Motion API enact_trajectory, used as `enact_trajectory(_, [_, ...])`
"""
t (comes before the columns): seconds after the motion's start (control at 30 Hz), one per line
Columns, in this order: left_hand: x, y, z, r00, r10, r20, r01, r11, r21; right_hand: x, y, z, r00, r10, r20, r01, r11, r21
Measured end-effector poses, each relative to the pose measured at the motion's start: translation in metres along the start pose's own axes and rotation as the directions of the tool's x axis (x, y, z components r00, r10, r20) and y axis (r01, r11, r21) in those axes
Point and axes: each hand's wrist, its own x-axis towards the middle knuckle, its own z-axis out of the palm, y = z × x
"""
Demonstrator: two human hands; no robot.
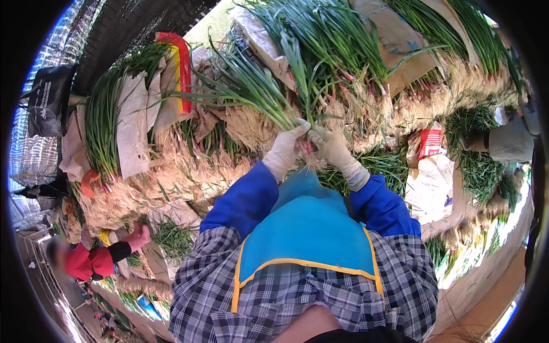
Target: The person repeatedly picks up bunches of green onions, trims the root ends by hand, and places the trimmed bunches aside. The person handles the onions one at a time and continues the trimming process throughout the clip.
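Both gloved hands meet in front of my chest around green onion plants with long leaves and pale roots. My left hand [286, 148] grips a bunch of green onions [266, 96] near the base, its leaves fanning up and to the left. Close beside it, my right hand [332, 148] has its fingers curled at the stem bases of an upright green onion [301, 73]; whether it holds this plant firmly is hard to see. Pinkish bulb ends and a tuft of roots [315, 163] hang below the fingers, over my blue apron [309, 240].
Beyond my hands runs a long row of heaped green onions [334, 38], roots [180, 184] facing me, with paper sheets [133, 124] among them. Leaf trimmings [381, 165] and a white sack [429, 188] lie right. A person in red [88, 261] is at lower left; another's sleeve [510, 139] shows right.
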Motion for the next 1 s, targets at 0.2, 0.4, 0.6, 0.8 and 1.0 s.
enact_trajectory(0.2, [-0.004, -0.004, -0.009, 0.994, -0.094, -0.050, 0.099, 0.989, 0.110, 0.024, -0.044, -0.013, 0.967, 0.233, -0.105, -0.119, 0.776, 0.619])
enact_trajectory(0.4, [-0.004, -0.024, -0.014, 0.997, -0.009, -0.082, 0.032, 0.957, 0.288, 0.055, -0.054, 0.026, 0.854, 0.377, -0.358, 0.014, 0.672, 0.741])
enact_trajectory(0.6, [-0.006, -0.033, -0.004, 0.994, 0.093, -0.063, -0.075, 0.966, 0.248, 0.051, -0.038, 0.007, 0.943, 0.330, 0.043, -0.149, 0.303, 0.941])
enact_trajectory(0.8, [-0.003, -0.025, -0.021, 0.982, 0.122, -0.144, -0.095, 0.979, 0.181, 0.084, -0.026, -0.096, 0.955, 0.215, -0.202, -0.051, 0.794, 0.605])
enact_trajectory(1.0, [0.009, -0.049, -0.008, 0.980, 0.026, -0.197, 0.018, 0.976, 0.217, 0.089, -0.079, -0.001, 0.991, 0.133, 0.023, -0.082, 0.725, -0.684])
